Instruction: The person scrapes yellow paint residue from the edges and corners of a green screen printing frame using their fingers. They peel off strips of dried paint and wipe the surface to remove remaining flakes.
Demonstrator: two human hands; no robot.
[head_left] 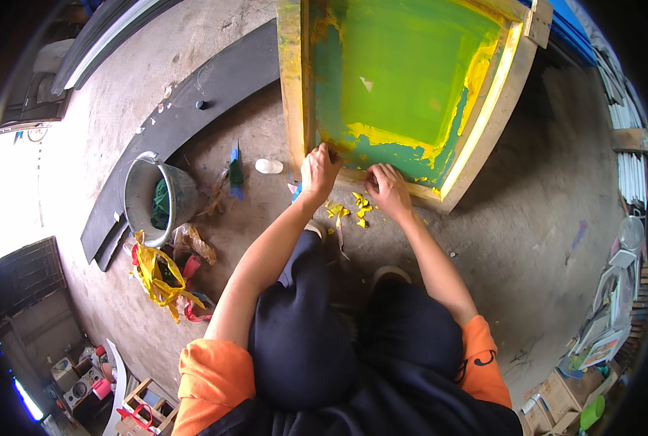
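A grey floor spreads under everything. On it, toward 1 o'clock from the middle of the view, is a wooden frame with a green screen; yellow paint streaks the screen's lower and right margins. A long, curved dark board lies at 10 o'clock. Near 9 o'clock, overlapping the board, a grey bucket leans with its mouth turned left and green cloth inside. Just below, at 8 o'clock, sits a yellow-and-red tangle.

The left hand is at the frame's lower left corner, fingers curled together. The right hand is at 4 o'clock from it, fingers bent against the lower bar. Whether either is clamped on anything, I cannot tell.

A small white object lies at 9 o'clock from the left hand. Smallest are the yellow scraps, below the bar, between the forearms.
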